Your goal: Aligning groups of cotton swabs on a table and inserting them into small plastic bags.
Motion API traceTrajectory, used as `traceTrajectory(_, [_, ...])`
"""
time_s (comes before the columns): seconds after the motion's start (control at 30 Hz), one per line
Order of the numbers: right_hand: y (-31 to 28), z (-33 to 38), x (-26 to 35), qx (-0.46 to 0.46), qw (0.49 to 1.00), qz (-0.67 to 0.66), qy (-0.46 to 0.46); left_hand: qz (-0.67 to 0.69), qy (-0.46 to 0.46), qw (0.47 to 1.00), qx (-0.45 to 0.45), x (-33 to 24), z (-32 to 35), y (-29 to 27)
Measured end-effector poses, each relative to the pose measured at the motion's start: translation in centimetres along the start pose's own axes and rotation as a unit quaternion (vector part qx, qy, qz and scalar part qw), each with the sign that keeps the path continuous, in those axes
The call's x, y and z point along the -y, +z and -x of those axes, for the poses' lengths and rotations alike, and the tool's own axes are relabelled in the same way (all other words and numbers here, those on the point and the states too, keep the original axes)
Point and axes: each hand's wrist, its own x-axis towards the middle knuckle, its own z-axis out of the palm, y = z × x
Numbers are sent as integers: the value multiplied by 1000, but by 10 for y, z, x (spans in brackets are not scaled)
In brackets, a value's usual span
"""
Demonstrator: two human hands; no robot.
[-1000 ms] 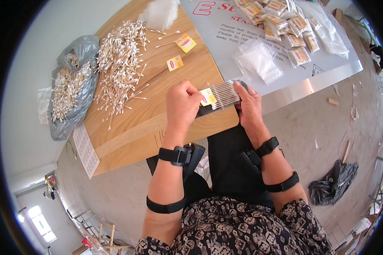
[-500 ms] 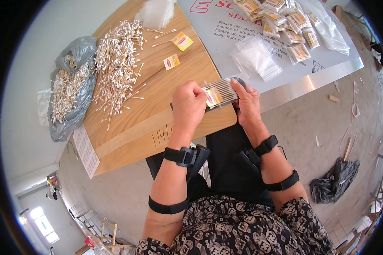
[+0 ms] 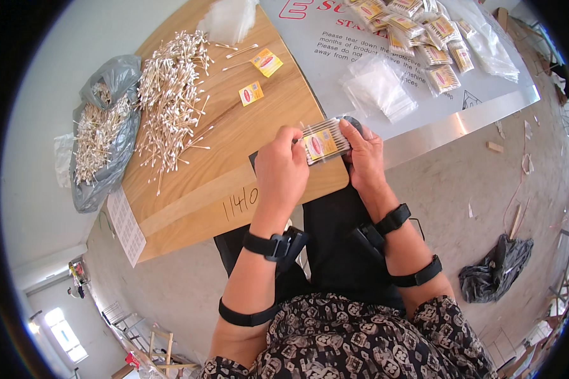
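Cotton-swab packet (image 3: 329, 138), its yellow card (image 3: 320, 146) facing up, lying between your left hand (image 3: 282, 169) and right hand (image 3: 364, 151) above the bench (image 3: 250, 129) edge. Your left hand pinches the near-left end; your right grips the opposite end, thumb uppermost.

Room here, bare wood between the small yellow cards (image 3: 251, 93) and the near edge of the pale wooden table (image 3: 234, 151)! Leftward, a heap of white-tipped cotton swabs (image 3: 171, 95) blocks, then a grey plastic bag (image 3: 91, 201); left hand (image 3: 281, 169), right hand (image 3: 365, 158) and flat clear swab packet (image 3: 322, 142) crowd the near right corner.
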Motion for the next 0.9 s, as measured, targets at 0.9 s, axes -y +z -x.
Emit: traceTrajectory(0.9, [5,1,3,-1,1000,-9,-6,-269,273,922,-56,4,36,-14])
